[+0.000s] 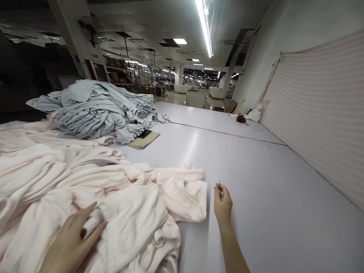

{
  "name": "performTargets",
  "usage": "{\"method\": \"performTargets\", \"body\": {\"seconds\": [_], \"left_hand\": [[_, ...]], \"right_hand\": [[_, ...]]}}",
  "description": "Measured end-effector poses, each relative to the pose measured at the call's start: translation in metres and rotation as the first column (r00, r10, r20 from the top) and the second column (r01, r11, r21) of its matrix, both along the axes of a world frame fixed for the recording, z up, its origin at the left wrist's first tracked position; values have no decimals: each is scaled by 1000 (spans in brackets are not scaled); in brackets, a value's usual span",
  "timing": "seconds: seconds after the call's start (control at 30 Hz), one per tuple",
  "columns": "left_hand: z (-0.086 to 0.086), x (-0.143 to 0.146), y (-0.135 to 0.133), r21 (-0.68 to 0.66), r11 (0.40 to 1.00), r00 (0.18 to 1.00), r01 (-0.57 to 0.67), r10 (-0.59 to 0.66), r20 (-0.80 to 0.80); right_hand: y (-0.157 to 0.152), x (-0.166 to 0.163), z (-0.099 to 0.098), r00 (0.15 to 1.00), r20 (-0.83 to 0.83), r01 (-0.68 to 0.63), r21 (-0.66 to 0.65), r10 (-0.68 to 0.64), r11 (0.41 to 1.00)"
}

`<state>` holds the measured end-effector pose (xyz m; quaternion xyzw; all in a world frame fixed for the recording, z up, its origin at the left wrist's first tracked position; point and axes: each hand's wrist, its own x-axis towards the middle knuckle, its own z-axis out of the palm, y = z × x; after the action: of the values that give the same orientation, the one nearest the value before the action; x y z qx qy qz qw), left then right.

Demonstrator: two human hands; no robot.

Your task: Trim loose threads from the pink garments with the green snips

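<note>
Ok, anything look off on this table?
One thing: a small reddish-brown tuft, maybe thread waste, lies at the far end of the white table, near the wall. It sits apart from the pale pink knit fabric and grey-blue fabric pile, and its dark colour matches neither.

From where I'm standing, the person's left hand [69, 239] shows one fingernail [83, 234] painted a dark wine red, perhaps glossy, though it's hard to be sure at this angle. The nails on the right hand [223, 203] are hidden, so I can't say whether they match. The right forearm [231, 246] is bare down to the frame's edge, with no sleeve on it.
</note>
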<state>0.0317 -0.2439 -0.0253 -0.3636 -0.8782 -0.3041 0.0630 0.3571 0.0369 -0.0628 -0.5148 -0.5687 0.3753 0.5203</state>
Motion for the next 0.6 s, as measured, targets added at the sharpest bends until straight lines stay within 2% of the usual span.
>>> {"method": "performTargets", "body": {"seconds": [0.07,0.13,0.2,0.27,0.33,0.43,0.6], "left_hand": [[8,-2,13,30,999,988,39,-43,149],[18,-4,25,127,991,941,37,-77,330],[28,-3,35,219,975,881,27,-127,456],[36,-2,43,288,957,842,49,-194,503],[42,0,48,350,934,819,69,-253,515],[46,3,54,432,901,777,47,-305,551],[49,8,66,548,836,680,-23,-389,621]], "right_hand": [[-32,-6,5,992,-13,-123,1,123,992],[-69,-22,6,954,-33,-298,-16,298,954],[-100,-41,5,877,-104,-475,-46,468,879],[-117,-57,7,809,-194,-577,-79,555,813],[-123,-66,13,776,-252,-616,-107,578,780],[-128,-71,22,745,-230,-656,-88,626,749],[-157,-90,24,678,26,-731,136,735,669]]}}
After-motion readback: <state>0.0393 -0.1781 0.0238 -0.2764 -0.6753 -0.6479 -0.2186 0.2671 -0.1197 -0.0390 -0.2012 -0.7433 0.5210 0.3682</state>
